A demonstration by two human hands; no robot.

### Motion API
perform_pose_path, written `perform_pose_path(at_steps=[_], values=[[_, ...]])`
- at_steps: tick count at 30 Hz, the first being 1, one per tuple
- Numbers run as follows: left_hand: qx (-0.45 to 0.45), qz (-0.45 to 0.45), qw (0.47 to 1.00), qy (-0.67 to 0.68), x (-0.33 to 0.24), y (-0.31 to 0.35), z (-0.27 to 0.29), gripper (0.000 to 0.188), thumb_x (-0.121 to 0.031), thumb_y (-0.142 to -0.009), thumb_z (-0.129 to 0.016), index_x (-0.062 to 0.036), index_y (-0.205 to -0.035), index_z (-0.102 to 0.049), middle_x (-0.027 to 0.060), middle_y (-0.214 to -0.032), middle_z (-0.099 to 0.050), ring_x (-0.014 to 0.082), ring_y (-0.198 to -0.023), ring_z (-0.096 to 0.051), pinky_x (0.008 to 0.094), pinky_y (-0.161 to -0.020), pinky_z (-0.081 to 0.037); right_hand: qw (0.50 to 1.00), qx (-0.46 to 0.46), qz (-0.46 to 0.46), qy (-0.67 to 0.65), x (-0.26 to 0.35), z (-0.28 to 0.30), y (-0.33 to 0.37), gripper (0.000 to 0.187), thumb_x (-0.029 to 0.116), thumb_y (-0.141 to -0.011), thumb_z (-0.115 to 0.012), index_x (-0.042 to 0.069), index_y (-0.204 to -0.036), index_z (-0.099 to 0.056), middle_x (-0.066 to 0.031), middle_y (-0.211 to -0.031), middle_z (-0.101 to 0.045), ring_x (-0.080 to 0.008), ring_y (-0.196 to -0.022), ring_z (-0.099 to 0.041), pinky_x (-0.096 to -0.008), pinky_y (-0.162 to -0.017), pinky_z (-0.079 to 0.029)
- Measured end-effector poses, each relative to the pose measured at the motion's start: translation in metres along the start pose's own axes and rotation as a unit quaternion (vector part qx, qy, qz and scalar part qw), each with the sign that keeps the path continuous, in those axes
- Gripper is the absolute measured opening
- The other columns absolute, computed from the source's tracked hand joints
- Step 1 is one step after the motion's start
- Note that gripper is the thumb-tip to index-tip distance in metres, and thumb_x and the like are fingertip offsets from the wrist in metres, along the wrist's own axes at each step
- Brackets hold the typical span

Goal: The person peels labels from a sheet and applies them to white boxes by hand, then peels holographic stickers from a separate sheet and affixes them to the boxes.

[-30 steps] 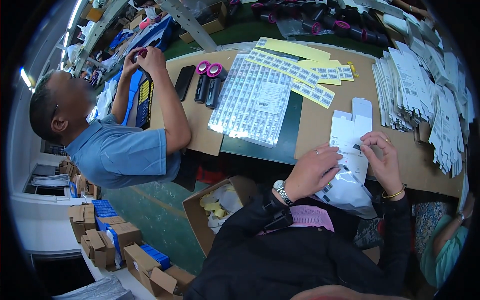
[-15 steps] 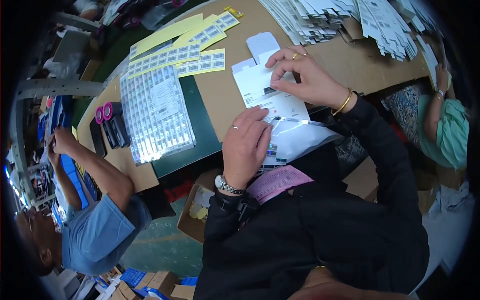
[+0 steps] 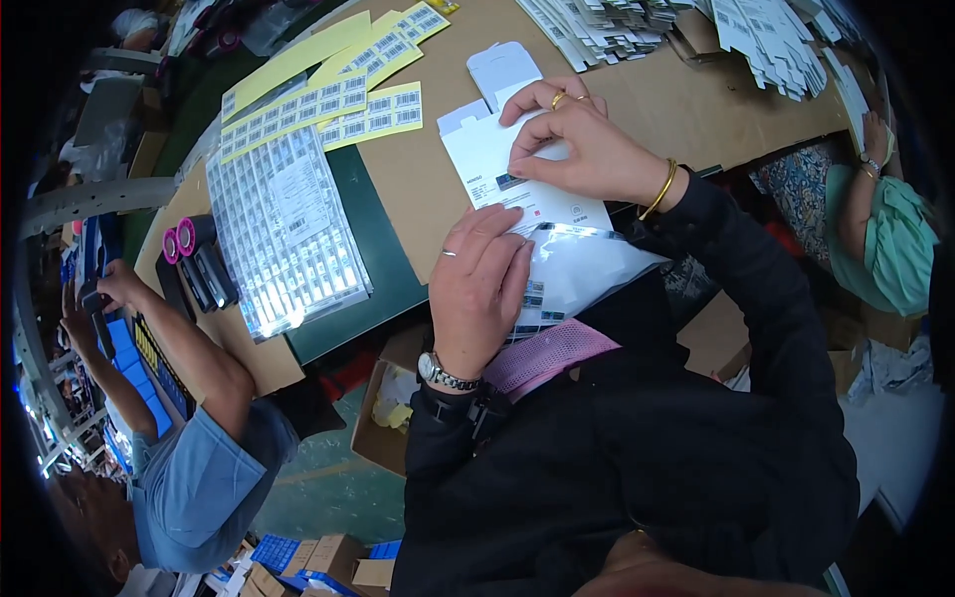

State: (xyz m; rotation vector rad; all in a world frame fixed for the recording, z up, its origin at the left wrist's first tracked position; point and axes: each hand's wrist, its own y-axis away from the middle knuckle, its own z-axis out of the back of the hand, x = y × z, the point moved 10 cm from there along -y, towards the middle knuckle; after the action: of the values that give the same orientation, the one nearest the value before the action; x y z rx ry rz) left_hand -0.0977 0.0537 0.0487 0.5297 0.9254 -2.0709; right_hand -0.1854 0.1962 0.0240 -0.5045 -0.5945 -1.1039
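Observation:
A flat, unfolded white carton (image 3: 476, 157) lies on the table, its rounded flap (image 3: 502, 72) pointing away from me. Over its upper part is my right hand (image 3: 587, 144), thumb and index finger closed in a pinch. Those fingertips are at a small dark, shiny sticker (image 3: 510, 181) on the carton; whether they grip anything is hidden. My left hand (image 3: 479, 284) rests with stretched fingers on the carton's near edge, thumb apart. Beside that thumb, small shiny stickers (image 3: 533, 295) show on a sheet, next to a clear plastic sleeve (image 3: 587, 264) that sags over the table edge.
Yellow-backed barcode label sheets (image 3: 343, 104) lie at the far left, above a stack of silvery sticker sheets (image 3: 288, 234). Dark tape rolls or tools (image 3: 204, 264) stand beyond. Piled flat white cartons (image 3: 617, 30) line the back. A co-worker in blue (image 3: 214, 468) works at left, another in green (image 3: 875, 239) at right.
The whole view has shifted a little, so table items sit further left. My right fingertips stay pinched at the sticker; my left hand keeps its place on the carton. The left co-worker's hands have moved.

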Motion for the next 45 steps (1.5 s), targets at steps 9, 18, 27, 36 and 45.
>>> perform_pose_path(at_steps=[9, 18, 27, 36, 45], values=[[-0.001, 0.002, 1.0, 0.0, 0.0019, -0.0015, -0.0004, 0.016, 0.0, -0.083, -0.077, 0.0004, -0.097, -0.068, 0.0121, -0.116, -0.071, 0.0361, -0.109, -0.068, 0.0437, -0.093, -0.056, 1.0, -0.005, -0.009, 0.013, -0.0041, -0.0015, -0.0012, 0.01, 0.025, -0.087, -0.081, 0.016, -0.083, -0.081, 0.0064, -0.132, -0.062, -0.0213, -0.141, -0.036, -0.0461, -0.115, -0.022], [0.005, 0.005, 1.0, 0.007, 0.0029, -0.0018, -0.0006, 0.016, 0.0, -0.083, -0.078, 0.0007, -0.096, -0.068, 0.0127, -0.115, -0.071, 0.0357, -0.109, -0.068, 0.0435, -0.093, -0.056, 1.0, 0.004, -0.008, 0.007, -0.0046, -0.0031, -0.003, 0.009, 0.025, -0.086, -0.081, 0.017, -0.083, -0.081, 0.0066, -0.132, -0.063, -0.0224, -0.14, -0.037, -0.0474, -0.115, -0.022], [0.003, -0.001, 1.0, 0.006, 0.0026, -0.0021, -0.0015, 0.016, 0.001, -0.083, -0.078, 0.001, -0.096, -0.068, 0.0133, -0.114, -0.071, 0.0361, -0.109, -0.068, 0.0437, -0.093, -0.056, 1.0, 0.004, -0.009, 0.011, -0.0077, -0.0051, -0.0035, 0.009, 0.026, -0.086, -0.081, 0.018, -0.082, -0.081, 0.0068, -0.131, -0.063, -0.0233, -0.14, -0.038, -0.049, -0.114, -0.021], [0.003, 0.0, 1.0, 0.005, 0.0028, -0.0022, -0.0011, 0.016, 0.001, -0.083, -0.078, 0.0014, -0.096, -0.068, 0.0136, -0.114, -0.072, 0.0366, -0.109, -0.068, 0.0445, -0.095, -0.056, 1.0, 0.006, -0.011, 0.004, -0.0079, -0.005, -0.0045, 0.008, 0.025, -0.086, -0.08, 0.018, -0.081, -0.081, 0.0063, -0.131, -0.064, -0.0234, -0.14, -0.038, -0.0496, -0.114, -0.021], [0.001, 0.001, 1.0, 0.008, 0.002, -0.0031, -0.0003, 0.015, 0.0, -0.084, -0.078, 0.0008, -0.095, -0.068, 0.0134, -0.114, -0.072, 0.0365, -0.109, -0.068, 0.0448, -0.095, -0.056, 1.0, 0.01, -0.012, 0.002, -0.0066, -0.0047, -0.0046, 0.007, 0.024, -0.085, -0.08, 0.019, -0.082, -0.082, 0.006, -0.13, -0.064, -0.0234, -0.14, -0.038, -0.0496, -0.114, -0.021]])
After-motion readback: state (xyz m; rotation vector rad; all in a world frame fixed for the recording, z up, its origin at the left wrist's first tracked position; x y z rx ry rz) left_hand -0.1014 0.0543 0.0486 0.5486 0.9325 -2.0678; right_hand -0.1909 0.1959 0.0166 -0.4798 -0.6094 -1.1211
